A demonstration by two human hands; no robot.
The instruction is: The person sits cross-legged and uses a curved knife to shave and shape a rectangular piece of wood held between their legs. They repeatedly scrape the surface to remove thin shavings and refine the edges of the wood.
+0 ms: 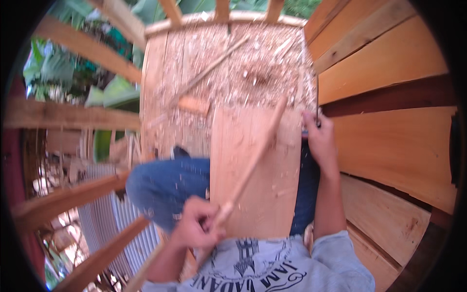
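Note:
My left hand (198, 225) is closed round the near end of a long, slim wooden stick (255, 163). The stick slants away to the right across a wide, pale wooden board (233, 146), which rests over my lap. Beside the board's far right corner, my right hand (322, 141) is closed with the thumb side up. A small dark thing (318, 120) shows at its fingers, but blur hides what it is. Small light shavings lie on the board and on my jeans (170, 182).
Shavings cover the plank floor (155, 82) ahead, where a thin stick (214, 65) and an orange-brown wood offcut (194, 104) lie. A slatted wooden railing (73, 114) runs along the left, with leaves behind it. Wooden plank walling (384, 141) stands close on the right.

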